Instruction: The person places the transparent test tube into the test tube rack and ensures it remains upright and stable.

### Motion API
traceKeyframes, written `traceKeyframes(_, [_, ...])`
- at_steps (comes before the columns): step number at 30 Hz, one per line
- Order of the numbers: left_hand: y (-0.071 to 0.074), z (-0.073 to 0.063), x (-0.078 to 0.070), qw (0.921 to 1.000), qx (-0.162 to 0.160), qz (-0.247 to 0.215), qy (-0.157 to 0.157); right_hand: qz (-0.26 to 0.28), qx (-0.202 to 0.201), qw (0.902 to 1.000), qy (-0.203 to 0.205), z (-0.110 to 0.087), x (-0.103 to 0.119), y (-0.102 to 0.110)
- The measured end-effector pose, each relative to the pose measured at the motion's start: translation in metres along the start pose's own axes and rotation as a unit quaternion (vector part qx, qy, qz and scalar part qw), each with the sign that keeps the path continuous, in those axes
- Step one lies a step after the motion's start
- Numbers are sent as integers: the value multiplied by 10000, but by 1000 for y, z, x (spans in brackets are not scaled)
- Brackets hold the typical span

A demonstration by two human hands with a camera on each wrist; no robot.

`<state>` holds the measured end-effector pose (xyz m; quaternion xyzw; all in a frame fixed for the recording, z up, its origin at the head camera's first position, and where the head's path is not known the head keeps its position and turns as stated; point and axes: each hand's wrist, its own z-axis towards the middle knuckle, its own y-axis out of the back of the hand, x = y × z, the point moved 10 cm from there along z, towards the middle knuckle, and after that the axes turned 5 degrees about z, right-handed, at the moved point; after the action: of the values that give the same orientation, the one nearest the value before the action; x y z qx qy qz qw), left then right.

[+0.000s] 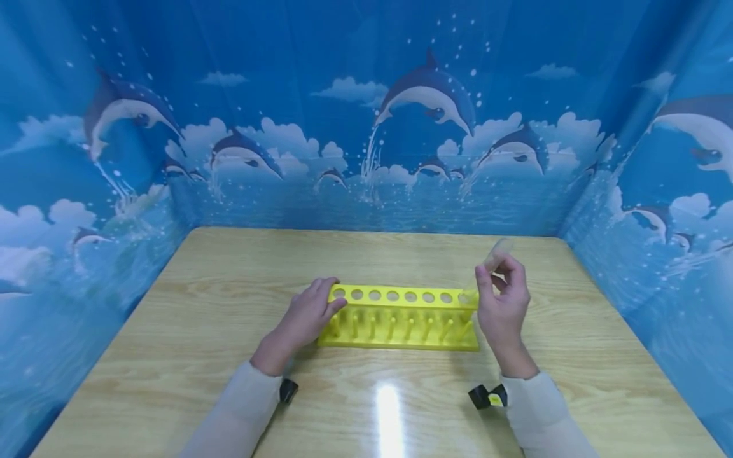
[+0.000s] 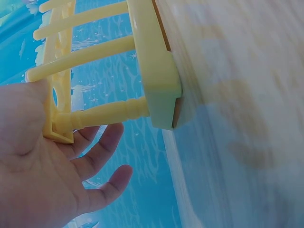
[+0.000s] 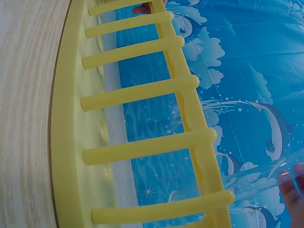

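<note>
A yellow test tube rack (image 1: 397, 346) stands upright on the table, with a row of round holes along its top bar and a row of pegs below. At its left end, my left hand (image 1: 309, 312) holds the top bar between thumb and fingers; other fingers spread loosely beneath in the left wrist view. My right hand (image 1: 505, 308) pinches a clear test tube (image 1: 498, 253) with thumb and fingers at the rack's right end. The tube tilts, and its rounded lower end shows just past the top bar in the right wrist view, in the end hole.
The wood-grain table (image 1: 229, 267) extends around the rack on all sides. A blue curtain (image 1: 321, 203) printed with dolphins encloses its back and sides. Black wrist cameras (image 1: 487, 397) sit under both wrists, and a bright glare lies on the table's near part.
</note>
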<state>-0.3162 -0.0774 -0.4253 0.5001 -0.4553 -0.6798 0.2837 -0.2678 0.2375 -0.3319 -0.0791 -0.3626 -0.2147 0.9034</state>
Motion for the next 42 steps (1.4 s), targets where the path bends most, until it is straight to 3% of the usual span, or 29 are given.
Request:
traceKeyframes(21, [0, 0, 2, 10000, -5, 16, 14, -72, 161, 9996, 229, -3, 0, -5])
traceKeyframes(29, [-2, 0, 2, 9999, 90, 36, 78, -172, 199, 9996, 72, -4, -5, -7])
traceKeyframes(42, [-3, 0, 2, 9999, 94, 60, 124, -273, 305, 9991, -47, -4, 29, -15])
